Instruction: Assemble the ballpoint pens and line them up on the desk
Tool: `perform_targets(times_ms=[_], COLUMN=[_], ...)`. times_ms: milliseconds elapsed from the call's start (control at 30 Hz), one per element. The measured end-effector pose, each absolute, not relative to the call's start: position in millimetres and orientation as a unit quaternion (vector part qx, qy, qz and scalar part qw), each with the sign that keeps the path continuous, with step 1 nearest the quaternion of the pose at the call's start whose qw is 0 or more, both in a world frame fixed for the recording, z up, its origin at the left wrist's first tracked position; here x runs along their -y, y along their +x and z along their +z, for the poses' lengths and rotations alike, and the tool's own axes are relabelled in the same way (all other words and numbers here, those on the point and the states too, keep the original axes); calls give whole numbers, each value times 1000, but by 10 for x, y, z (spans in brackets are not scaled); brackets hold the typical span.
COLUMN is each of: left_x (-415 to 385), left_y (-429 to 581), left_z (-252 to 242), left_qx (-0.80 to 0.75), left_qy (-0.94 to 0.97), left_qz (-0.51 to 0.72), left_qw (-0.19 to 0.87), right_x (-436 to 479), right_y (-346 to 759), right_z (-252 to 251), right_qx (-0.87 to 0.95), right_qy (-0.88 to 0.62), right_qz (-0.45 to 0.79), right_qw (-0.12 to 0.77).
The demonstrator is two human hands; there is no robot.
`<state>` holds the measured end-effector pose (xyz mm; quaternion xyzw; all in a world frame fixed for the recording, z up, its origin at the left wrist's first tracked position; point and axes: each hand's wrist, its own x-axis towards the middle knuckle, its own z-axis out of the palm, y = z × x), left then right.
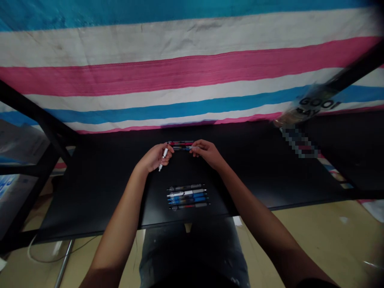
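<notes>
L hand (154,157) clamps silver pen part (163,158), R hand (208,154) pinches pen (187,148), hands just apart; row of pens (187,197) nearer body on black surface (90,200), striped cloth (192,72) beyond.

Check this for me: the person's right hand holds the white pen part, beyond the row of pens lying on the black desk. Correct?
Wrong hand: the left hand holds the white pen part, as the head view shows. The rest stands: it is beyond the row of pens on the black desk.
</notes>
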<state>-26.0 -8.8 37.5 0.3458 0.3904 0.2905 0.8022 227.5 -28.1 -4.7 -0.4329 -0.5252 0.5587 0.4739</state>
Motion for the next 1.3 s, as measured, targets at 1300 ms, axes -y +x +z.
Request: perform_targets(times_ms=[1300], left_x=[113], left_y=[-277], left_z=[395], left_qx=[-420], left_qy=[412], left_qz=[267], left_qw=[763], right_x=[264], right_y=[2296], right_z=[-67], right_qx=[526], right_qy=[-436], right_qz=[564], right_qw=[463])
